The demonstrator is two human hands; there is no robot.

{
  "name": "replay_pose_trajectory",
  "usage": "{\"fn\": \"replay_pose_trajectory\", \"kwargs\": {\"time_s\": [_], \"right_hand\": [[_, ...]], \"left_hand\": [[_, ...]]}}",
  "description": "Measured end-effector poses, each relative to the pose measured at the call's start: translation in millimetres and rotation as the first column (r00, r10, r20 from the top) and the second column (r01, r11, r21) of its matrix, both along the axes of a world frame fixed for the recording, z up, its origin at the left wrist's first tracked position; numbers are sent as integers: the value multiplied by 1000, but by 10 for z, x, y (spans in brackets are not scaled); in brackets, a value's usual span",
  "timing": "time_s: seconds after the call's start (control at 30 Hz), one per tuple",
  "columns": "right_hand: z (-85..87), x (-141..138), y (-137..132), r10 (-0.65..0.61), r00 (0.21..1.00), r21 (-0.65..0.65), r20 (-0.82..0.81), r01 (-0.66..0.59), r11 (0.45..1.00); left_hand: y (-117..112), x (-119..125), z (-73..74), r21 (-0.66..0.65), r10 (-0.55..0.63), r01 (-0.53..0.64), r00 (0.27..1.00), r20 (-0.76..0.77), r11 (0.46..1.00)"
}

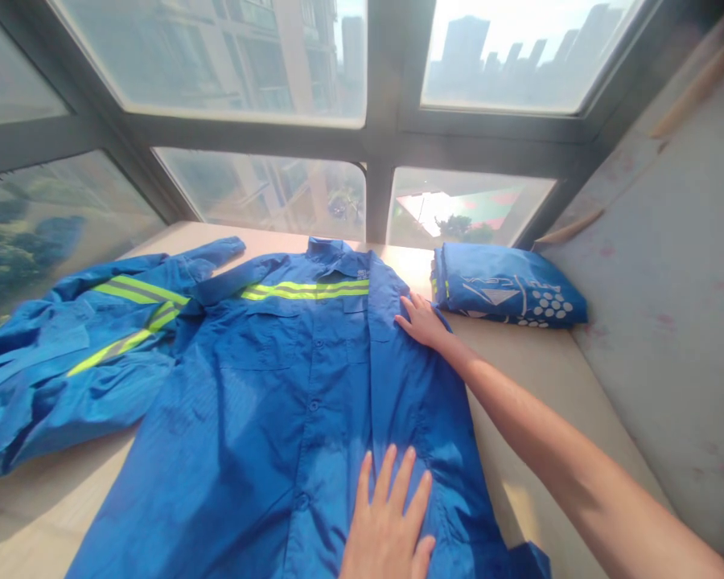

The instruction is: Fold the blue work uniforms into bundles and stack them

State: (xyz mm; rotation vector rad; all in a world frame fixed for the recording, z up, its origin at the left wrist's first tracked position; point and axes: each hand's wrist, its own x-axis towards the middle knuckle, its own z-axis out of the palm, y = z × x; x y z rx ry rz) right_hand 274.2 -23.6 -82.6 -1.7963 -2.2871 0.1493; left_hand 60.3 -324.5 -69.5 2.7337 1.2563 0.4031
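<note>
- One blue shirt [265, 402] lies flat on the pale ledge [549, 386] under the window [265, 193]. Its buttons face up, and both hands rest on it.
- The left hand [386, 531] lies flat on the low part of the shirt, just right of the button line. Its fingers are straight and spread a little. They hold nothing.
- The right hand [423, 322] lies flat on the shirt's right edge, up near the shoulder. Its arm reaches out long from the lower right. Its fingers are straight and a little apart. They hold nothing.
- A folded blue cloth [507, 293] with white print sits just beside the right hand, close to the window.
- Another blue jacket [66, 370] with yellow stripes lies crumpled on the left, touching the shirt's sleeve.
- The shirt's collar [338, 249] points at the window, and its bottom end points at the person. Its long way runs from the window to the person. A yellow stripe [307, 289] goes across the chest.
</note>
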Motion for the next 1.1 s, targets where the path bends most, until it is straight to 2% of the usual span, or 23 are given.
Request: {"fn": "replay_pose_trajectory", "kwargs": {"time_s": [0.1, 0.23, 0.37, 0.5, 0.63, 0.77, 0.87, 1.1], "right_hand": [[38, -30, 8, 40, 999, 21, 35, -41, 999], [168, -113, -55, 74, 995, 95, 60, -80, 992], [272, -135, -255, 48, 999, 147, 3, -48, 988], [306, 5, -493, 63, 996, 143, -61, -53, 988], [321, 209, -656, 57, 993, 135, -107, -42, 990], [302, 329, -739, 45, 990, 98, -134, -31, 995], [282, 350, -759, 65, 989, 100, -132, -52, 994], [315, 282, -725, 82, 991, 134, -107, -67, 989]], "left_hand": [[-3, -32, 17, -24, -2, 3, 1000, 21, 1000], [30, -106, 109, -26, 1, 1, 999, 53, 1000], [56, -140, 242, -5, 48, -48, 980, 191, 999], [-89, -120, 396, -35, 111, -106, 961, 254, 994], [-377, -111, 427, -53, -88, 100, 977, 192, 994], [-534, -177, 332, 78, -197, 187, 969, 152, 979], [-525, -243, 328, 111, -238, 222, 959, 156, 969], [-413, -392, 529, 150, -323, 296, 924, 205, 943]]}}
